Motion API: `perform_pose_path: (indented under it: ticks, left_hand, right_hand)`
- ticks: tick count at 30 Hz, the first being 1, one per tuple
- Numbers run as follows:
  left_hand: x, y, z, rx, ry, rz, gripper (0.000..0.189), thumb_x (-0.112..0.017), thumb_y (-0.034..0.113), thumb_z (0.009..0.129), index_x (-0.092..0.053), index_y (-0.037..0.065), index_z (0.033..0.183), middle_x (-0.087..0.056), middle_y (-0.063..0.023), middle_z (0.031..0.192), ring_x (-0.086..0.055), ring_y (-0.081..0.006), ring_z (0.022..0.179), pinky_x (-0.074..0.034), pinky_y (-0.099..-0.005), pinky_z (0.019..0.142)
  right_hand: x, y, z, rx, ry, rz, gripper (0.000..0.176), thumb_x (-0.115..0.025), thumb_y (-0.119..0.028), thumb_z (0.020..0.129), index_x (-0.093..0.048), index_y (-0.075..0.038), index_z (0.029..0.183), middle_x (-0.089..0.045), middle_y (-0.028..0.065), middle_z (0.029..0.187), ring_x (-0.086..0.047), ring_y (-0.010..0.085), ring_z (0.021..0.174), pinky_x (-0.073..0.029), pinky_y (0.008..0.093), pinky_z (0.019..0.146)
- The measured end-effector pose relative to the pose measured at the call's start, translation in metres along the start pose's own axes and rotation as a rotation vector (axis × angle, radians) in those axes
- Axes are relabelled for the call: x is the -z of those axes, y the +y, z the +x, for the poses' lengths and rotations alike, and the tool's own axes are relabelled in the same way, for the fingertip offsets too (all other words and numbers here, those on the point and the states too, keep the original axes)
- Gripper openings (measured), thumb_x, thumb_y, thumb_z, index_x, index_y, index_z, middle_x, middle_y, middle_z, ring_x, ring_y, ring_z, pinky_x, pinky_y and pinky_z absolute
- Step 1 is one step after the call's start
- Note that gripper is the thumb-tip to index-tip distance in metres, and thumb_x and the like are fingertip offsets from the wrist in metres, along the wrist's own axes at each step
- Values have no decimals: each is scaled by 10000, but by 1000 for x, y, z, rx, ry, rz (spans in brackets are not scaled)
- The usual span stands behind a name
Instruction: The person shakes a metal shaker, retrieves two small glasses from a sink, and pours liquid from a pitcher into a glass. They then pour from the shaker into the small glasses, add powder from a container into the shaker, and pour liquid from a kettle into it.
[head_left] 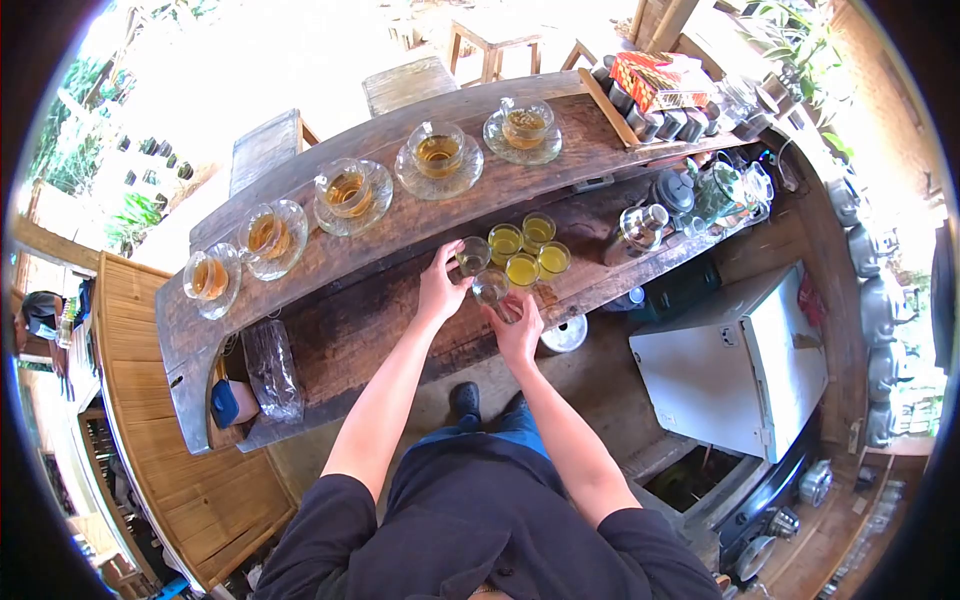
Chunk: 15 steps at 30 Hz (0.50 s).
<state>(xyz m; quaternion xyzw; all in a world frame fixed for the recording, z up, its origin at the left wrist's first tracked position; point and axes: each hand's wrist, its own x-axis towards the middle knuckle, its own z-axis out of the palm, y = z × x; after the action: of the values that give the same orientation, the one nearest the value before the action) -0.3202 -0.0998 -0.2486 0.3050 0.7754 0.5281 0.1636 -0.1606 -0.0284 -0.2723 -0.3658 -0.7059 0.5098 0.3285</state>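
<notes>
My left hand is closed round a small clear glass over the lower wooden shelf. My right hand has its fingers on a second clear glass, just below and right of the first. Neither glass shows yellow liquid. Touching or close beside them are several small glasses of yellow-green liquid, among them a front one and a back one. On the raised counter stands a row of glass cups on saucers with amber liquid, one of them a middle cup.
A metal shaker and glass jars stand right on the shelf. A tray with dark containers and a red box is at the back right. A white freezer stands lower right. Plastic wrap lies left.
</notes>
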Motion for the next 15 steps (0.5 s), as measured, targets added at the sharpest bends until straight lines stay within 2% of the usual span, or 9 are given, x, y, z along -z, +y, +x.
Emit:
perform_pose_path:
  ticks: [1,6,10,11,13,15]
  left_hand:
    - [0,4,-1,24,-19,-18,757,-814,-54,779,-467,81,1438,-626,-151,1411,-634,-275,1276,-558,-394,1038]
    - [-1,-2,-1,40,-32,-10,768,-794,-72,785,-450,85,1453,-602,-146,1445,-633,-290,1272,-557,-393,1032]
    - [2,5,-8,106,-26,-125,779,-756,-68,829,-412,102,1508,-539,-138,1518,-622,-300,1282,-540,-387,1045]
    - [-2,-7,-10,11,28,-119,770,-730,-52,864,-391,106,1536,-509,-126,1549,-616,-288,1288,-524,-393,1049]
    - [3,-6,-21,3,107,-112,743,-725,-26,881,-403,109,1537,-494,-120,1564,-611,-271,1295,-508,-384,1040]
    - [12,4,-40,-31,195,-62,671,-727,4,889,-462,101,1497,-548,-109,1508,-634,-237,1235,-495,-349,1004]
  right_hand:
    - [-2,3,0,-18,4,32,499,-905,-121,779,-621,16,1165,-690,145,1092,-711,233,984,-593,340,877]
    - [2,-1,2,-14,-9,-25,478,-909,-79,774,-612,39,1130,-687,129,1082,-699,184,993,-614,314,893]
    - [10,4,-5,-45,22,-8,405,-884,-106,801,-644,9,1107,-703,131,1025,-706,216,939,-595,331,863]
    - [14,6,-7,-34,5,-22,346,-861,-91,819,-655,4,1080,-710,119,997,-713,206,927,-594,325,854]
    - [30,3,-12,-19,7,-40,287,-837,-77,836,-666,-1,1054,-717,108,969,-721,197,915,-594,320,845]
    - [55,-8,-20,-68,-38,59,194,-789,-58,867,-682,-5,1020,-728,91,939,-736,186,891,-599,312,822]
